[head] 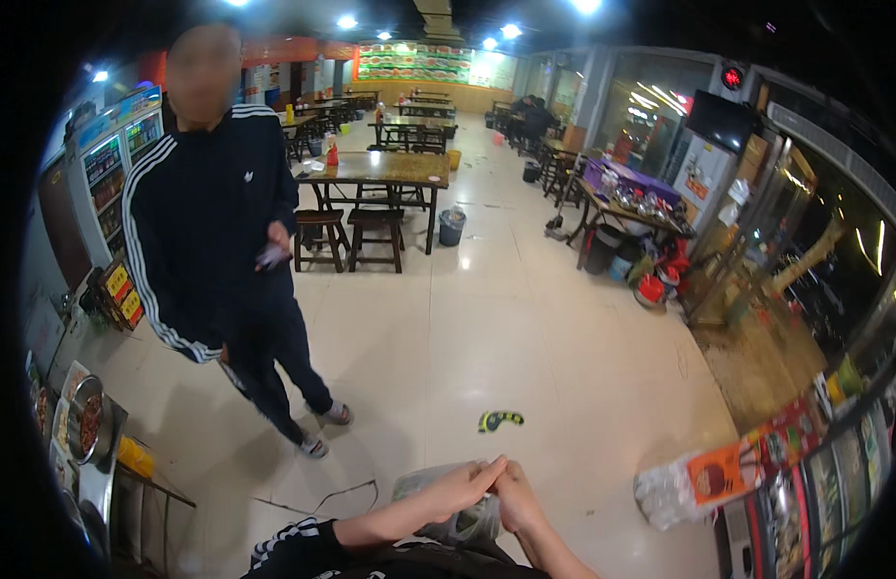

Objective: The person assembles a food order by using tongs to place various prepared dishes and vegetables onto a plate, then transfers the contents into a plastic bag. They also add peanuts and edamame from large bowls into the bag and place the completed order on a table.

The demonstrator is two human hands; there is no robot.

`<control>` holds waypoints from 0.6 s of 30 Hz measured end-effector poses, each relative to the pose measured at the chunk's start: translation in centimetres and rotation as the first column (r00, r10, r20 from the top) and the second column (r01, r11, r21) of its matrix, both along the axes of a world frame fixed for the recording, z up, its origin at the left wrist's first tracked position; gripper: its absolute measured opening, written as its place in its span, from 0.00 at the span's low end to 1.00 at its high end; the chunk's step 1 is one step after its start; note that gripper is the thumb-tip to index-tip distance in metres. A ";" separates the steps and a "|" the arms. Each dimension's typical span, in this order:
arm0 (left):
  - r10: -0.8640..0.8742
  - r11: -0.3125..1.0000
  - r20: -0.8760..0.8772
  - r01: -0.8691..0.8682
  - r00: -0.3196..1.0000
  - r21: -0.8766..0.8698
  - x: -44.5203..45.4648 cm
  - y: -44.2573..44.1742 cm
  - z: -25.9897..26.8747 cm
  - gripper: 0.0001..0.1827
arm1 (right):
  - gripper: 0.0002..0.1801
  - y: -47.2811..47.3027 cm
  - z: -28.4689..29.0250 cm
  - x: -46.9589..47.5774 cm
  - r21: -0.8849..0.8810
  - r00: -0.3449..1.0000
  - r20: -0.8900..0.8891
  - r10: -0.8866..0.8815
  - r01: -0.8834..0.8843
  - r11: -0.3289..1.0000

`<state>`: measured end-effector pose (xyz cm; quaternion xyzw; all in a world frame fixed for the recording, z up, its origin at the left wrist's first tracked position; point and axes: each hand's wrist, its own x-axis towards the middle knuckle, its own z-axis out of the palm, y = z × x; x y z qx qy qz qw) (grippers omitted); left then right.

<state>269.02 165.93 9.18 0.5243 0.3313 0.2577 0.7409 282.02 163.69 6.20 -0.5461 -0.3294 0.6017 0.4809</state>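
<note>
Low in the head view, my left hand [464, 489] and my right hand [517, 499] meet in front of my body, thumbs and fingertips close together. Just beneath them hangs a clear plastic bag [477, 522] with something dark green inside. Both hands appear closed on its top, though the palms and the exact grip are hidden. Part of the bag shows behind my left forearm, above the wrist.
A person [209, 217] in a dark tracksuit stands ahead on the left, holding a small object. At left is a food counter with a metal bowl [90, 427]. Wooden tables [390, 170] and stools [375, 224] stand beyond. A display fridge [781, 521] is at right, near plastic-wrapped goods [665, 492].
</note>
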 end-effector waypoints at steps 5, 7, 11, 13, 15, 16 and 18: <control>0.114 0.982 -0.244 -0.073 0.963 0.173 2.4 12.7 2.8 0.27 | 0.24 15.5 -1.5 4.2 0.025 0.972 -0.068 0.226 -0.225 0.974; 0.082 0.993 -0.423 -0.040 0.902 0.107 2.1 17.7 3.3 0.27 | 0.21 21.1 1.0 4.0 -0.025 0.973 -0.100 0.206 -0.209 0.978; 0.155 0.973 -0.006 -0.152 0.988 0.174 2.9 28.5 -0.6 0.27 | 0.19 32.8 3.2 5.9 -0.015 0.987 -0.064 0.146 -0.147 0.989; 0.208 0.970 0.012 -0.208 0.978 0.123 3.3 34.1 -0.1 0.28 | 0.19 39.5 3.6 7.8 0.046 0.990 -0.004 0.138 -0.137 0.989; 0.215 0.976 -0.066 -0.212 0.974 0.037 2.6 39.8 2.4 0.28 | 0.15 45.6 3.8 9.5 0.041 0.997 -0.044 0.064 -0.062 0.997; 0.216 0.976 -0.122 -0.213 0.969 0.037 1.8 43.1 1.8 0.28 | 0.13 48.6 3.6 10.2 0.061 0.997 -0.043 0.061 -0.059 0.996; 0.201 0.979 -0.225 -0.203 0.954 0.011 0.0 49.8 -1.5 0.27 | 0.10 54.7 4.8 10.9 0.075 0.998 0.004 0.070 -0.070 0.995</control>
